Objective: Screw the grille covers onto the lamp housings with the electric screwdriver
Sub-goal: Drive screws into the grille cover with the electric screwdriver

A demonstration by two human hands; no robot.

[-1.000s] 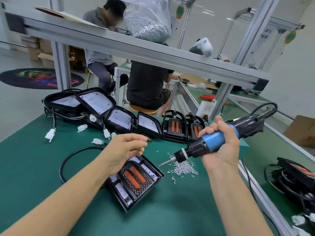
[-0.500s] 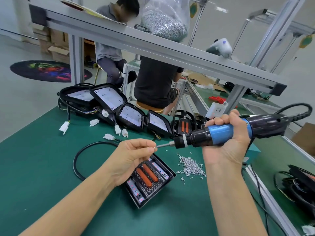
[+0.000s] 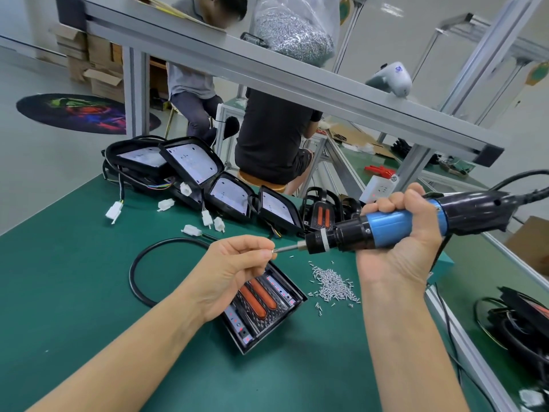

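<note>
A black lamp housing (image 3: pixel 267 310) with a grille cover and two orange lenses lies on the green mat, partly under my left hand. My right hand (image 3: pixel 401 251) grips the blue and black electric screwdriver (image 3: pixel 386 228), held level with its bit pointing left. My left hand (image 3: pixel 234 269) pinches a small screw (image 3: pixel 272 251) against the bit's tip, above the housing. A pile of loose screws (image 3: pixel 332 285) lies just right of the housing.
A row of open lamp housings (image 3: pixel 208 176) with white connectors leans along the mat's far edge, two with grilles (image 3: pixel 322 214) at its right end. A black cable (image 3: pixel 142 272) loops at left. More lamps (image 3: pixel 523 319) lie at right. Two people sit behind an aluminium shelf (image 3: pixel 297 81) holding a bag of screws (image 3: pixel 294 34).
The screwdriver rose from pointing down at the screw pile to level. My left hand brought a screw up to the bit's tip and holds it there.
</note>
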